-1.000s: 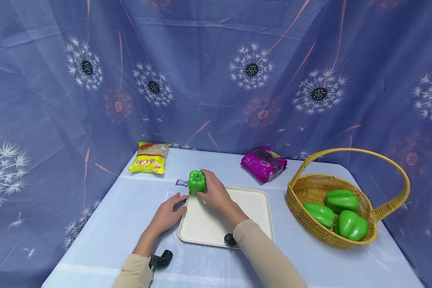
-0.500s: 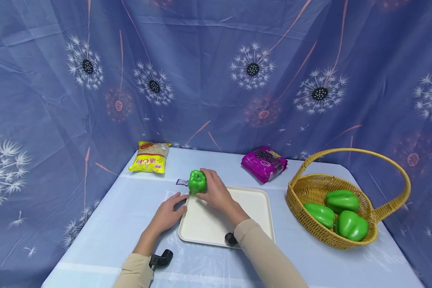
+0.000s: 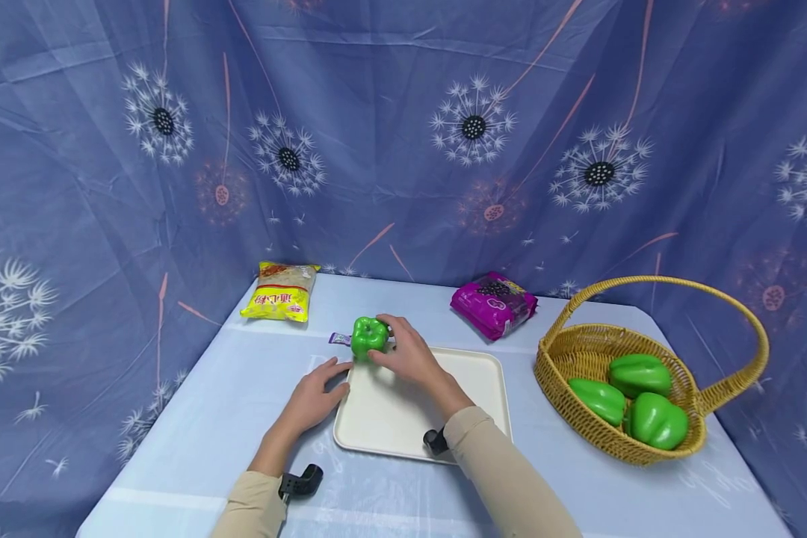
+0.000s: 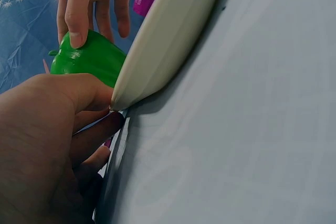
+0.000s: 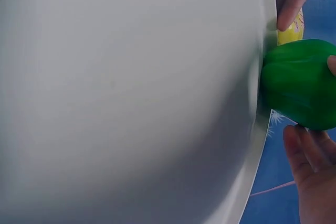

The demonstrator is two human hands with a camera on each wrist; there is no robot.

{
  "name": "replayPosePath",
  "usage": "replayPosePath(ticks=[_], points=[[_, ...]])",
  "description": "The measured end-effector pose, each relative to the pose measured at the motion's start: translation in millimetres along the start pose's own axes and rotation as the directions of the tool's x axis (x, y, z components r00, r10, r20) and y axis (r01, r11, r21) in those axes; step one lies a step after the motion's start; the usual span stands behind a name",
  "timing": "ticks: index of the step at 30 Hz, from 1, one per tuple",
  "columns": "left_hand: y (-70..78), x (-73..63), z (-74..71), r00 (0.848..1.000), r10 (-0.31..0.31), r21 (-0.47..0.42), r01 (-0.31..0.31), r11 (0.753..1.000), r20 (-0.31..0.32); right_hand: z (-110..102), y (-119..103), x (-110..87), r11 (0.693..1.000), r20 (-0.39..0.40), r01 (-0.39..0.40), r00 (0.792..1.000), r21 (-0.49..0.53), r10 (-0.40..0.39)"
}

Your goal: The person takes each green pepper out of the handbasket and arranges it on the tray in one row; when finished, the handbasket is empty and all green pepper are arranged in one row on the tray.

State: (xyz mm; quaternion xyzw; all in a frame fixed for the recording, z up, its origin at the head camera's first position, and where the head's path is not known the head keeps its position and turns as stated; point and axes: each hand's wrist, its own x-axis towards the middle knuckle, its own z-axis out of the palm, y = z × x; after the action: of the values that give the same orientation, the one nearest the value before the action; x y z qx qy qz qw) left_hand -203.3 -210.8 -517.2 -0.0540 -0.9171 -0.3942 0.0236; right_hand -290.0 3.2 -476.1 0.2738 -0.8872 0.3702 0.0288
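Green pepper [image 3: 368, 338]: upright, stem up, at the far left corner of the tray [image 3: 390, 422]. Whether its base stands inside that corner or overlaps the rim, I can't tell.

Right hand [image 3: 413, 355]: over the tray, thumb on the pepper's near side, fingers curved round its far side. Looks a light pinch; how firm, can't tell.

Left hand [image 3: 314, 396]: fingers spread, thumb and index against the tray's left edge.

Risks, my judgement. Tipping first: if the base sits partly on the rim, lifting the thumb ahead of the fingers could roll the pepper outward, towards the small purple packet [image 3: 339, 339] just beyond the tray's far left corner. Cause would be uneven footing, plus a glossy skin that probably slides easily. Second, a shifted tray: a shove from my left fingers could jog the corner under the pepper. Third, a snag: the black wrist camera [image 3: 435, 441] is over the tray's near edge; a careless pull back might catch the rim and jolt everything. Basket [image 3: 565, 415], right of the tray, seems safely apart.
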Motion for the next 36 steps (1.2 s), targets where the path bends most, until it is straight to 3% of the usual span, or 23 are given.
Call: replayPosePath(ticks=[4, 10, 15, 20, 27, 36], points=[[0.9, 0.0, 0.1, 1.0, 0.002, 0.001, -0.002, 1.0, -0.003, 0, 1, -0.2, 1.0, -0.004, -0.004, 1.0, 0.0, 0.004], [-0.5, 0.6, 2.1, 1.0, 0.002, 0.0, -0.002, 1.0, -0.014, -2, 0, -2.2, 0.998, 0.003, -0.069, 0.998, 0.0, 0.069], [-2.1, 1.1, 3.5, 1.0, -0.014, -0.002, 0.014, 1.0, -0.018, -13, -1, -3.7, 0.998, 0.01, -0.061, 0.998, -0.003, 0.061], [-2.2, 1.5, 4.1, 1.0, 0.006, -0.009, -0.006, 1.0, -0.028, -37, 0, -8.7, 1.0, 0.002, -0.021, 1.0, 0.011, 0.021], [-2.5, 1.2, 3.7, 1.0, 0.007, -0.015, -0.007, 1.0, -0.023, -77, 9, -18.2, 0.996, -0.009, 0.092, 0.996, 0.004, -0.092], [-2.1, -1.6, 1.1, 1.0, -0.009, -0.016, 0.008, 1.0, -0.015, -127, 22, -41.6, 0.991, 0.017, 0.136, 0.991, 0.006, -0.137]])
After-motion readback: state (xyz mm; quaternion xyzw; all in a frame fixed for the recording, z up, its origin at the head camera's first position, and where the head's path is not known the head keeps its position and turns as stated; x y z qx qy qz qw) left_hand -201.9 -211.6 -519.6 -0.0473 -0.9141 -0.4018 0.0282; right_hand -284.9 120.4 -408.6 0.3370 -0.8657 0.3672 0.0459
